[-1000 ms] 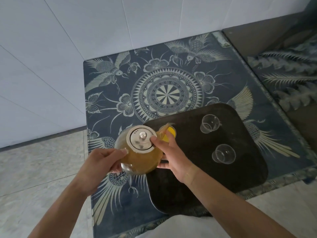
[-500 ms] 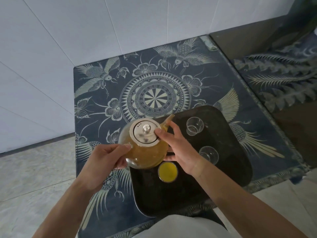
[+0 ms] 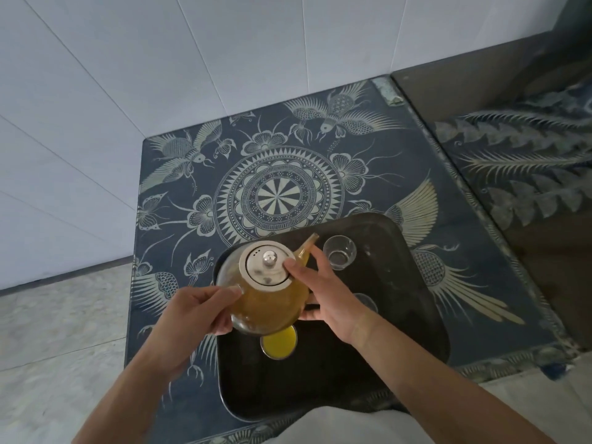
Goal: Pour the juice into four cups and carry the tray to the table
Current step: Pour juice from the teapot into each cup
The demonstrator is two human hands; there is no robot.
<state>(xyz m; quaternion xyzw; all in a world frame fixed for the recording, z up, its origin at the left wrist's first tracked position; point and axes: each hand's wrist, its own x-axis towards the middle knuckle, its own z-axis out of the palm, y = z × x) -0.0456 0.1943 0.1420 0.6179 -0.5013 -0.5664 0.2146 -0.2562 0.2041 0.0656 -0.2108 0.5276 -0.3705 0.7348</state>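
Note:
A glass teapot (image 3: 269, 302) holding amber juice, with a steel lid, hangs over the black tray (image 3: 403, 312). My left hand (image 3: 195, 312) grips the pot's left side, where its handle is hidden. My right hand (image 3: 330, 296) supports the pot's right side, one finger on the lid rim. The spout points up-right towards an empty glass cup (image 3: 339, 252). A cup full of yellow juice (image 3: 278, 343) stands just below the pot. Another empty cup (image 3: 366, 302) peeks out behind my right wrist.
The tray lies on a low table with a dark blue cloth (image 3: 275, 174) patterned with birds and a central medallion. White tiled wall stands behind and to the left. A dark sofa with a similar cloth (image 3: 525, 174) adjoins on the right. Pale floor lies to the left.
The pot has been tipped back from the first cup, which now stands full below it, and shifted right; its spout now points toward the far empty cup. Both hands keep their hold.

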